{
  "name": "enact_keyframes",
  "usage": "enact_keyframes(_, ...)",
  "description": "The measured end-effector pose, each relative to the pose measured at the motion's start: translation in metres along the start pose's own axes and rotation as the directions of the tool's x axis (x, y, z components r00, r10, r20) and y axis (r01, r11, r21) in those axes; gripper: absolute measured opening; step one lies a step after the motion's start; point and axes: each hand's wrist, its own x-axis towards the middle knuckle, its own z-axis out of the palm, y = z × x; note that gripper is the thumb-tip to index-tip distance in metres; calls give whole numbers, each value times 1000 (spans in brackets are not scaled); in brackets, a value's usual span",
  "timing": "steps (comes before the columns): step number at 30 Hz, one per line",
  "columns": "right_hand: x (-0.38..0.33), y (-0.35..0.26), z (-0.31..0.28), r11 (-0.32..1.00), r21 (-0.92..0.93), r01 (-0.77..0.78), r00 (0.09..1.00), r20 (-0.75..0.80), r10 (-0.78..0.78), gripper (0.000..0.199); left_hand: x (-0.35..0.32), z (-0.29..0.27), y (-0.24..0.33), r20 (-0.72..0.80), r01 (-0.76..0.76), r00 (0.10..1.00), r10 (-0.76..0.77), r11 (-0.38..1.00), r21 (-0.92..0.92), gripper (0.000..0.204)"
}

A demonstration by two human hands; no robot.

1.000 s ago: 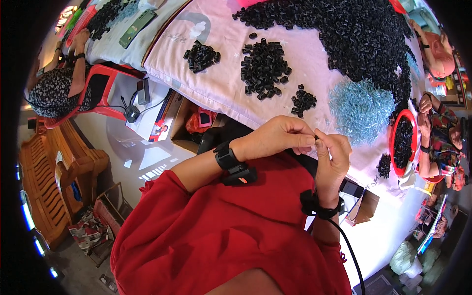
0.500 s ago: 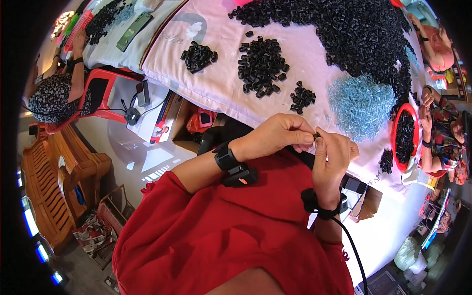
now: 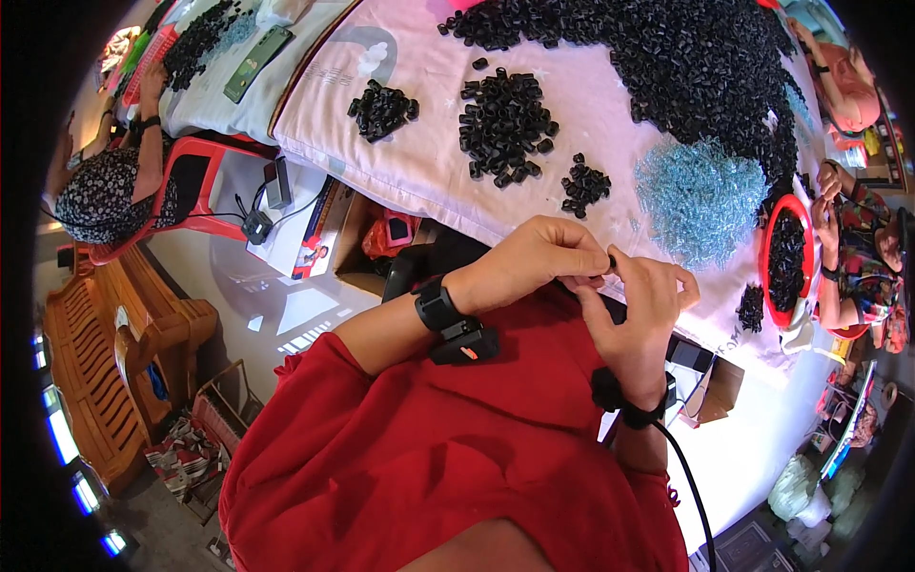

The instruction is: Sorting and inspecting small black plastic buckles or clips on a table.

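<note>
My left hand (image 3: 545, 259) is closed, thumb and fingertips pinching a small black plastic piece (image 3: 612, 263) over the near edge of the padded table. Close against it is my right hand (image 3: 640, 310), its forefinger touching the piece while its thumb stands apart, lower down by the left fingers. Most of the piece is hidden by fingertips. Beyond my hands lie a small heap of black pieces (image 3: 584, 186), a bigger heap of short black tubes (image 3: 505, 129) and a pile of clear bluish bits (image 3: 701, 200).
A large black mass of pieces (image 3: 705, 71) covers the far right, with another heap (image 3: 381, 111) at left. A red basin (image 3: 809, 250) holds black pieces. People sit at both sides. A red chair (image 3: 195, 157) and wooden bench (image 3: 124, 343) stand left. A cable (image 3: 688, 477) trails from my right wrist.
My right thumb has moved away from the forefinger, down and to the left, and the right fingers have spread. My left hand keeps its pinch in nearly the same place.
</note>
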Motion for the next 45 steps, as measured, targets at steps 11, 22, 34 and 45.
enact_keyframes(11, -2, -3, 9, 964, -261, 52, 997, -33, -63, 40, -3, 11, 4, -70, 21, 997, -25, 999, -49, 16)
enact_keyframes(22, 12, -1, -2, 952, -298, 76, 993, -69, -101, 44, -12, 14, 31, -13, 99, 995, -100, 994, -56, 29)
enact_keyframes(34, 39, -10, -11, 956, -233, 176, 977, -78, -199, 42, -19, 10, 50, 5, 56, 998, -56, 998, -8, 34)
enact_keyframes(45, 37, -14, -11, 960, -183, 210, 977, -2, -214, 27, -22, 8, 45, -15, 92, 996, -93, 993, -80, 32)
